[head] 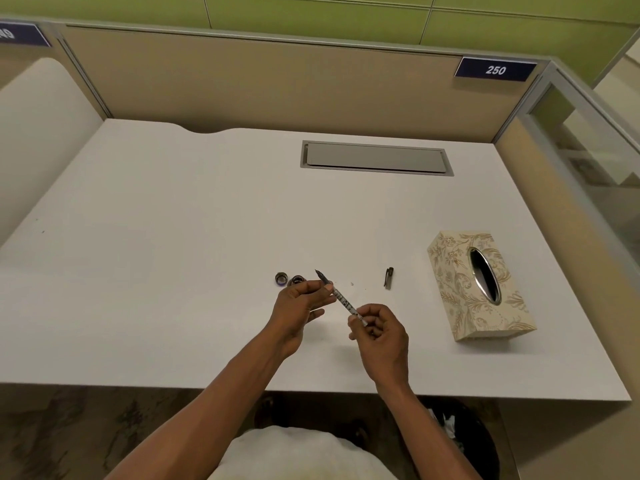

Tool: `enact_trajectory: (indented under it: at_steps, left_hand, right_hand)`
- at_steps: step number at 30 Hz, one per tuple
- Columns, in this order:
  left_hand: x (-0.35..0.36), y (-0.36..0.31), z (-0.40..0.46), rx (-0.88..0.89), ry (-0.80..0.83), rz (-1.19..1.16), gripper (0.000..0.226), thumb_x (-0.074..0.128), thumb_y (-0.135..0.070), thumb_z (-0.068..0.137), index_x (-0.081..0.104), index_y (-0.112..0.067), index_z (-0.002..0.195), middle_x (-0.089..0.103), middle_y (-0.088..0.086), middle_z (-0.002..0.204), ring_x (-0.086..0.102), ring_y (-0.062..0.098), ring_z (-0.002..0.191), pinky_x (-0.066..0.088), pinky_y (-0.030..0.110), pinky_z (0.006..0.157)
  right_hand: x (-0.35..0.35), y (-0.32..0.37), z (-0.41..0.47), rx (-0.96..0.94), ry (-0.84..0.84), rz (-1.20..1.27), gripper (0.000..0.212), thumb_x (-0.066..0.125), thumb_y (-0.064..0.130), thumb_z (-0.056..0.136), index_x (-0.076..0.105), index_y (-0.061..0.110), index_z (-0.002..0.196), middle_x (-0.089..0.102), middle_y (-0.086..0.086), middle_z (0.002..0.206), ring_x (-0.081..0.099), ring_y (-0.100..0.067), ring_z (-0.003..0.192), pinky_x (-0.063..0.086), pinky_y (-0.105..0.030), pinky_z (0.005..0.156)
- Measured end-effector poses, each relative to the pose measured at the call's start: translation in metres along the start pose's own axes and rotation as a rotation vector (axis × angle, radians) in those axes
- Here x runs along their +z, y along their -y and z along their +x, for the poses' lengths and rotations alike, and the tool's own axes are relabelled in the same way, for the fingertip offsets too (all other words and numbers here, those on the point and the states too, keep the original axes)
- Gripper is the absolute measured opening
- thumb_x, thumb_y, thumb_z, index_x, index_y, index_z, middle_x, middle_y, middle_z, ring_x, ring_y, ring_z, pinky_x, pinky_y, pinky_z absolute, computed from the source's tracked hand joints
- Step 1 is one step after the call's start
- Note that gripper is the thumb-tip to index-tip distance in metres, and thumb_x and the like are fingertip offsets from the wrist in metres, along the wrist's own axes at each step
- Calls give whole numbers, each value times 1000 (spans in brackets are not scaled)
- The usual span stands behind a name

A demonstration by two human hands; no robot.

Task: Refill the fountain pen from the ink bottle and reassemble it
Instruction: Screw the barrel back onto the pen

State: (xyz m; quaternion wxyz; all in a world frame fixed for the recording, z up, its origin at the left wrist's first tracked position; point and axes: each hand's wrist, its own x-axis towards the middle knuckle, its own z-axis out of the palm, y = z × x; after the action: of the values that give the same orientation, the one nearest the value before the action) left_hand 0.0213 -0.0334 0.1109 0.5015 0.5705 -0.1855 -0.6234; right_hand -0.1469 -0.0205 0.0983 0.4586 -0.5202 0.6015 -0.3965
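Right hand (379, 336) and left hand (298, 306), each grip pinching the fountain pen (341, 298), nib toward the ink bottle (297, 280).

"What colour is the desk (173, 237)?"

"White. The walls (242, 84) around it are tan, and the wall (311, 12) behind is green."

"And that box?"

"The tissue box (460, 292) is cream with gold leafy swirls. Its hole has a shiny silver ring."

"What about the pen (341, 299)?"

"It is white with dark marks, and its tip is black. The cap (388, 278) lying alone is dark grey."

"The little sign (495, 69)?"

"Dark blue with white numbers. The flap (375, 158) in the desk is grey."
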Motion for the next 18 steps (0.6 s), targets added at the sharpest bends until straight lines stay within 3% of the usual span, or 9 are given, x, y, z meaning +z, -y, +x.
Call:
enact_trajectory:
  at_steps: [3, 7, 11, 13, 18]
  left_hand:
    - [-2, -1, -1, 5, 2, -7, 22, 75, -18, 88, 76, -7, 108, 78, 7, 108, 75, 17, 101, 50, 37, 95]
    - [-3, -2, -3, 0, -6, -19, 20, 74, -18, 89, 76, -8, 107, 79, 4, 104, 75, 16, 99, 50, 37, 95]
    - [-3, 1, -4, 2, -19, -21, 22, 75, -17, 88, 76, -7, 108, 79, 5, 105, 75, 16, 100, 50, 36, 94]
    - [-2, 2, -5, 3, -22, -24, 21, 74, -17, 88, 76, -7, 107, 79, 5, 105, 75, 16, 99, 50, 36, 93]
    - [-2, 1, -7, 1, -16, -29, 17, 74, -17, 89, 77, -11, 104, 79, 4, 103, 75, 14, 96, 50, 36, 94]
  right_hand:
    - [0, -1, 0, 1, 19, -3, 9, 69, 17, 95, 70, 24, 90, 76, 5, 77, 72, -13, 66, 59, -28, 69]
    - [1, 0, -2, 0, 34, -23, 19, 63, 20, 99, 74, 31, 88, 75, 6, 75, 70, -10, 65, 56, -26, 68]
    - [1, 2, -2, 2, 50, -49, 10, 74, 30, 91, 73, 39, 97, 73, 4, 78, 70, -13, 69, 57, -29, 67]
    - [1, 2, 0, 0, 44, -66, 17, 79, 27, 86, 69, 36, 97, 73, 4, 79, 71, -16, 73, 59, -30, 68]
    - [-1, 0, 2, -11, 52, -63, 8, 75, 21, 91, 71, 25, 85, 76, 5, 77, 72, -14, 71, 59, -33, 69]
